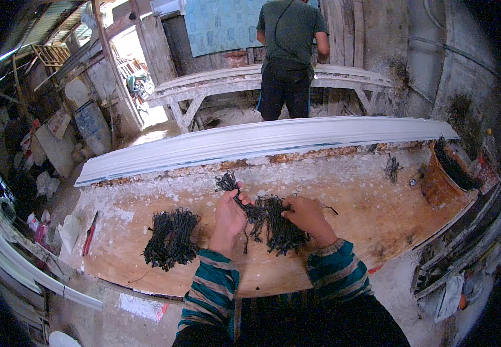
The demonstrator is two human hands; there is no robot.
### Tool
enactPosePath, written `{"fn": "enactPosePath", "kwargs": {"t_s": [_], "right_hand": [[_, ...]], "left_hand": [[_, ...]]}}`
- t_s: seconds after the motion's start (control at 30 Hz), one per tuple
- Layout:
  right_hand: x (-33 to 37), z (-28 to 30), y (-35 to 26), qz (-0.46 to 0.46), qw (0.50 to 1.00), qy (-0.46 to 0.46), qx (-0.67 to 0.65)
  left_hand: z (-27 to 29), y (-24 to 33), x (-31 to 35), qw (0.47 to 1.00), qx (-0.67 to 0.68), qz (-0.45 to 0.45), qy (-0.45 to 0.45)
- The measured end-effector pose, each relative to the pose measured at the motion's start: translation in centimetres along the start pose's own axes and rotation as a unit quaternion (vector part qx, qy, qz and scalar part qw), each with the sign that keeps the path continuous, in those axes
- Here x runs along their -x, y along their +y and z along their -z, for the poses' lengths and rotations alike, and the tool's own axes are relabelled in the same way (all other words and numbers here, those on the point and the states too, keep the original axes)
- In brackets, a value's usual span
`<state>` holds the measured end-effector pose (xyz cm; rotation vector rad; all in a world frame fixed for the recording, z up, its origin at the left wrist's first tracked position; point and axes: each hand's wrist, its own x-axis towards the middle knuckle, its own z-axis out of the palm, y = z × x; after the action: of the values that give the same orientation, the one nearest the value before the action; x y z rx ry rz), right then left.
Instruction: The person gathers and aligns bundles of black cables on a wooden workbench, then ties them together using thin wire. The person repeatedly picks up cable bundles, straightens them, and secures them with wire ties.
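Note:
My left hand point(230, 211) is closed around a bundle of thin black wire-like ties point(226, 181), whose looped ends stick out above the fist. More ties hang below it toward the middle of the board. On the right lies a thick pile of the same black ties point(282, 231). My right hand point(310, 217) is at its upper edge, thumb and fingers pinched on some of the strands. Another pile of black ties point(171, 237), in two joined clumps, rests left of my left hand, with neither hand touching it.
A long white moulding point(262, 137) runs along the worktable's far edge. An orange-brown bucket point(442, 179) holding black strands lies tilted at the right. A few loose ties point(393, 169) sit near it. A red-handled tool point(90, 234) lies at the left. Behind, a person point(290, 52) stands at another bench.

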<state>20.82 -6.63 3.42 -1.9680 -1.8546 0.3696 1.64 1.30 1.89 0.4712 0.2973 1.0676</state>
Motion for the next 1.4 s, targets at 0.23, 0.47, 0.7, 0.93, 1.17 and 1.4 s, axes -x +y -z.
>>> {"fn": "enactPosePath", "kwargs": {"t_s": [0.23, 0.47, 0.7, 0.93, 1.17, 1.4], "right_hand": [[-0.8, 0.1, 0.7, 0.054, 0.98, 0.124, -0.145], [-0.8, 0.9, 0.0, 0.099, 0.897, 0.171, -0.396], [-0.3, 1.3, -1.0, 0.123, 0.857, 0.181, -0.466], [-0.8, 0.5, 0.0, 0.084, 0.917, 0.198, -0.335], [-1.2, 0.4, 0.5, 0.079, 0.883, 0.186, -0.423], [0.0, 2.3, -1.3, 0.159, 0.85, 0.368, -0.341]], "left_hand": [[0.5, -0.6, -0.4, 0.999, -0.041, 0.036, -0.003], [-0.7, -1.4, 0.3, 0.992, -0.064, 0.102, -0.03], [-1.5, -2.4, 0.9, 0.984, -0.122, 0.12, -0.052], [-1.1, -2.4, 0.8, 0.987, -0.135, 0.078, -0.044], [-1.1, -1.0, 0.5, 0.992, -0.119, 0.047, -0.012], [-0.9, -0.4, 0.5, 0.993, -0.104, 0.046, -0.014]]}}
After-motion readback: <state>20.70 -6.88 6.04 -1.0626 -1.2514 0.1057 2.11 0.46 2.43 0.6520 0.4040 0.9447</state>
